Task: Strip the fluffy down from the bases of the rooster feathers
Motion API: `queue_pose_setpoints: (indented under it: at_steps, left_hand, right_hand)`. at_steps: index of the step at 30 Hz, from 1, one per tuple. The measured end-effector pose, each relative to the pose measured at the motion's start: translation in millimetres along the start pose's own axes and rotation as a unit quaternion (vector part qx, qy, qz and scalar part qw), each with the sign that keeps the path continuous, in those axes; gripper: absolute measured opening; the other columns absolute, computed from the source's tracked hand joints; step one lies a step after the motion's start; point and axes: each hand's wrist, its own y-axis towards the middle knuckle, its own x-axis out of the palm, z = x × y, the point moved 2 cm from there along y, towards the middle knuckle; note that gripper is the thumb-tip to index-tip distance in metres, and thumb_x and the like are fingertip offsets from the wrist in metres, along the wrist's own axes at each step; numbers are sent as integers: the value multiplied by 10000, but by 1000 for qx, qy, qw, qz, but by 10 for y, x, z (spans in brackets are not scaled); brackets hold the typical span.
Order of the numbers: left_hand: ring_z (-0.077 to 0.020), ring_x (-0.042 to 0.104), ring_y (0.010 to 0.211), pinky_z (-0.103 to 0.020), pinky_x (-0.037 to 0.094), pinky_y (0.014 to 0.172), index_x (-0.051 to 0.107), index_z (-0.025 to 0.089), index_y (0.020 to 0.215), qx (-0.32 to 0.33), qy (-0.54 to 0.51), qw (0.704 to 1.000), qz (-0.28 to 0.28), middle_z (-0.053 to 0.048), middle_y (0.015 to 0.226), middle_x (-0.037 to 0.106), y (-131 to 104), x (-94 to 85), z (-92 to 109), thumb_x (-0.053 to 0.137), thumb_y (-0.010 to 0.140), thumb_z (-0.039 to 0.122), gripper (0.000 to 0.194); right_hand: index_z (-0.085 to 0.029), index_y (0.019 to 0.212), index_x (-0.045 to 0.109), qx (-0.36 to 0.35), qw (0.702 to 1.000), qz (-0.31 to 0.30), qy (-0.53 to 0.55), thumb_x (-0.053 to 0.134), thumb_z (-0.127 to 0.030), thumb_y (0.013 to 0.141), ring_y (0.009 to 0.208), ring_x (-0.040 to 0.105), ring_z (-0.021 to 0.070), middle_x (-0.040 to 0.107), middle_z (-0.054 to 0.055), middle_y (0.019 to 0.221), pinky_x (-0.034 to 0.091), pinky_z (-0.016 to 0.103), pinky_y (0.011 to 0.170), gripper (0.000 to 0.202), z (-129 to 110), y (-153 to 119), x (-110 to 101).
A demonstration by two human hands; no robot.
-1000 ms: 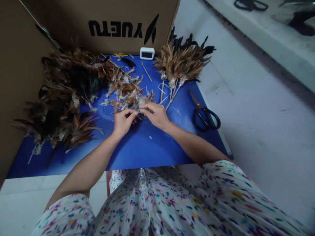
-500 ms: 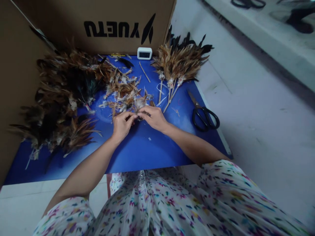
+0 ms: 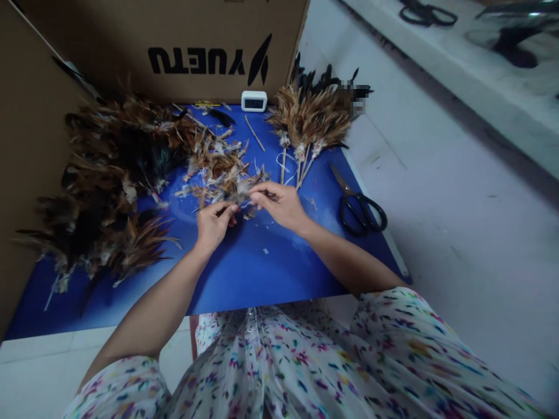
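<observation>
My left hand [image 3: 215, 224] is closed in a pinch, thumb against forefinger, over the blue tabletop. Across a small gap, my right hand [image 3: 280, 205] pinches too, its fingertips pointing left. A thin pale strand [image 3: 245, 204] shows between the two sets of fingertips; what exactly each hand grips is too small to make out. Just beyond them lies a loose heap of short brown and grey feathers [image 3: 225, 166]. To the right of the heap, several feather bundles [image 3: 308, 119] tied on thin sticks lie with their dark tips pointing away from me.
Large brown and black feather bunches [image 3: 117, 151] cover the table's left side. Black-handled scissors [image 3: 356, 203] lie near the right edge. A small white digital clock [image 3: 254, 102] stands before a cardboard box [image 3: 196, 26]. A single stick [image 3: 254, 132] lies near the clock.
My hands have drawn apart: the fingertips were together and now a small gap separates them. The right hand has shifted slightly right. The view has tilted a little.
</observation>
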Motion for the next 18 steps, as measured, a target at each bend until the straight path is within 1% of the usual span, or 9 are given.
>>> queue_pose_setpoints:
  at_steps: [2,4,6,8,10,12,15,18]
  left_hand:
    - [-103,523,426,-221,427,470,742,164,703,-42,-66,997,19,9,500,607,30,-8,-41,745,738,357,196]
    - [-90,523,437,-213,440,467,730,153,701,-56,-119,991,38,1,540,631,60,-19,-60,774,707,381,232]
    - [-74,517,446,-200,431,455,721,145,710,-63,-161,983,54,-14,604,670,85,-32,-61,796,682,389,256]
    - [-61,509,447,-191,415,442,711,142,717,-70,-198,975,74,-25,664,702,102,-45,-53,817,656,387,274]
    - [-51,503,446,-187,409,437,696,143,718,-77,-225,967,92,-28,698,716,113,-58,-43,835,633,385,292]
    - [-44,499,447,-183,404,437,682,143,723,-86,-235,963,103,-25,709,716,119,-69,-39,843,626,390,310]
    - [-38,490,447,-178,393,430,667,138,740,-95,-235,961,106,-27,721,713,123,-77,-44,841,639,403,333]
    - [-37,486,448,-176,387,426,657,137,742,-98,-238,961,105,-27,725,711,121,-79,-54,840,648,404,337]
  right_hand:
    - [-194,956,698,8,1000,29,-10,587,-440,901,656,600,125,693,17,788,493,265,664,276,30,92,-94]
    - [-192,933,702,-1,997,45,-61,585,-374,897,677,590,130,687,18,781,489,273,692,219,87,221,-182]
    - [-190,881,710,-18,990,39,-135,602,-264,864,734,595,144,689,25,816,485,293,753,132,167,376,-240]
    - [-181,853,717,-27,979,7,-202,613,-183,830,779,606,162,689,43,857,480,315,795,107,264,542,-253]
    - [-171,848,721,-23,968,-26,-250,615,-130,805,781,605,171,682,58,876,480,329,809,122,362,705,-228]
    - [-170,875,728,-17,957,-44,-286,611,-116,807,786,601,179,680,69,898,482,342,829,145,442,855,-177]
    - [-163,909,732,2,945,-53,-324,615,-146,840,832,607,201,681,89,931,481,361,864,137,514,1052,-71]
    - [-162,894,724,27,940,-39,-337,622,-191,867,888,621,220,682,104,961,483,373,887,110,549,1221,42]
